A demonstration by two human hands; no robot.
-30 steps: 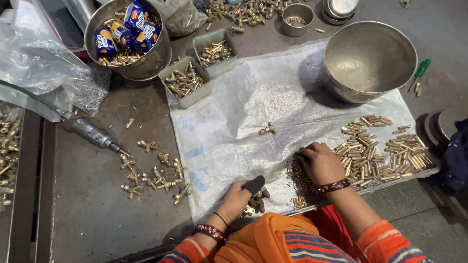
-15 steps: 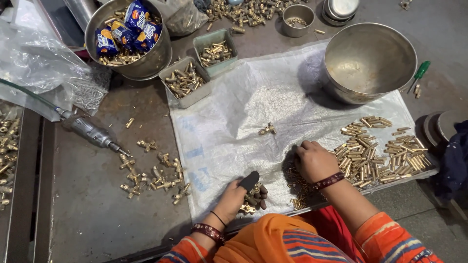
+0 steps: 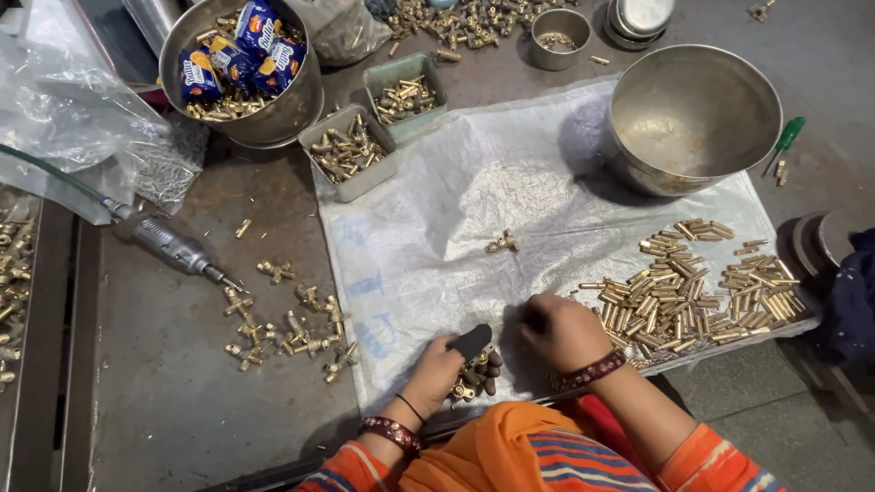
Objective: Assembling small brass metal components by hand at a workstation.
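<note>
Down low, left hand point(image 3: 437, 372) grips dark tool point(image 3: 472, 343) — brass fittings point(image 3: 474, 375) beneath.

Green screwdriver point(image 3: 786, 137) lies beside big empty steel bowl point(image 3: 693, 118).

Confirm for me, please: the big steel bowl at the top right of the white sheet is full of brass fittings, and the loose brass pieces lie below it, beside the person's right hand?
Not quite: the head view shows the big steel bowl empty, bare metal inside. The rest holds: it stands at the top right of the white sheet, and the loose brass pieces lie below it, beside the right hand.
</note>
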